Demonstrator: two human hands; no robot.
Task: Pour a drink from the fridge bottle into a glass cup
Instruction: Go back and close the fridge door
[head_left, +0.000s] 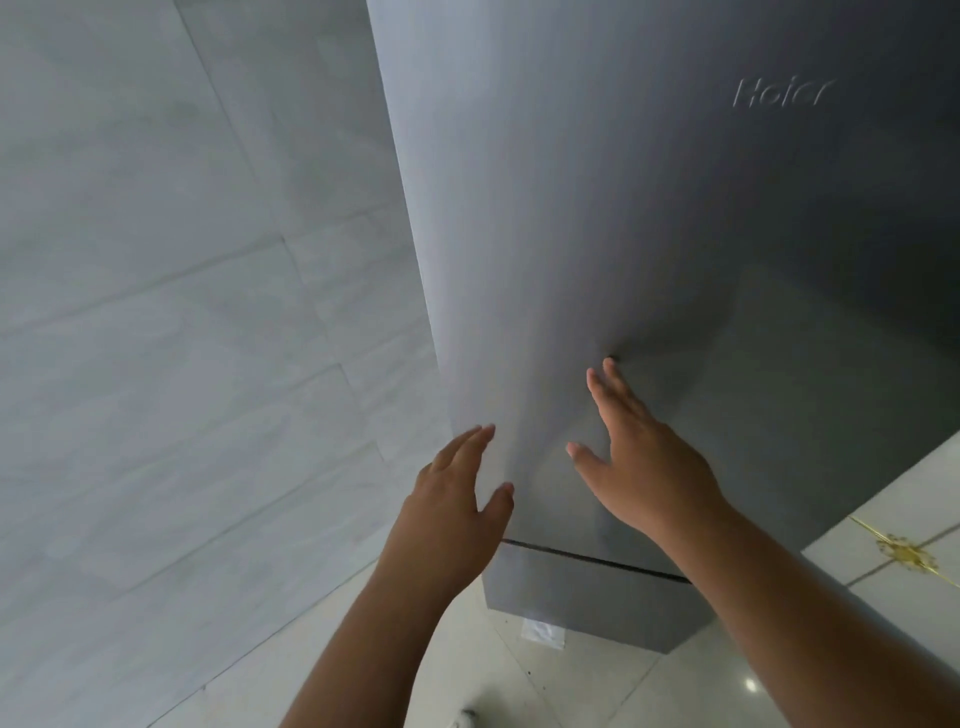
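Up against fridge door (597, 208): both hands hovering at its lower left part, door standing straight ahead & filling most of view.
L hand (457, 483): lying released, fingers straight, thumb spread; fingertips sitting right at door's left vertical edge, gripping nothing. Cannot tell if actually touching.
R hand (644, 457): also lying released, palm facing door panel, fingers straight, holding nothing; fingertips (595, 382) touching or just off the surface.
Bottle: not showing; prob. sitting inside, behind the closed door, i.e. dead ahead of both hands.
Glass cup: not showing anywhere.
Door axis: running upright; left edge standing beside tiled wall (156, 312), seam (597, 560) to lower door (597, 597) crossing just below the wrists.
Nearer hand: L sitting at the edge, R lying further in on the face.
Hinge side: not showing; guessing free edge = left, going by L hand's spot.
Coming move: prob. calling for hooking L fingers round that edge & swinging door out toward body.
Stage: barely starting; door looking shut, nothing fetched or poured.
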